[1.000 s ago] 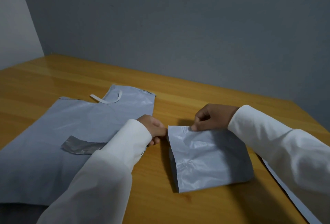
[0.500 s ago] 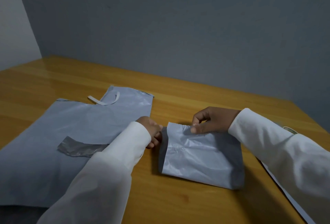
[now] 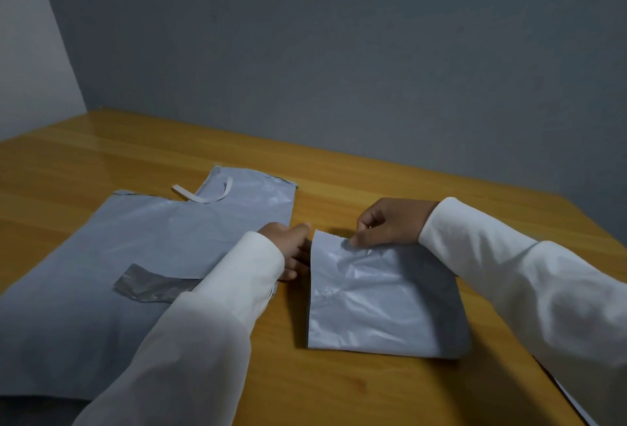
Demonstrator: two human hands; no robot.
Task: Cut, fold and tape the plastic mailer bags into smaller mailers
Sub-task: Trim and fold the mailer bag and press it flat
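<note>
A glossy honey-coloured wooden table (image 3: 339, 167) carries a large flat grey plastic mailer sheet (image 3: 101, 290) at nine o'clock. At four o'clock lies a small crinkled grey mailer (image 3: 383, 303); the right hand (image 3: 390, 220) pinches its far edge, the left hand (image 3: 288, 246) grips its left corner.

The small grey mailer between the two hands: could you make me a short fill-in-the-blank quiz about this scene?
1. The right hand pinches the small mailer's ___ edge.
2. The curled white strip lies on the ___ grey bag.
3. Everything rests on a ___ table.
4. The left hand is at the small mailer's ___ edge.

Missing words: far (top); large; wooden; left
</note>
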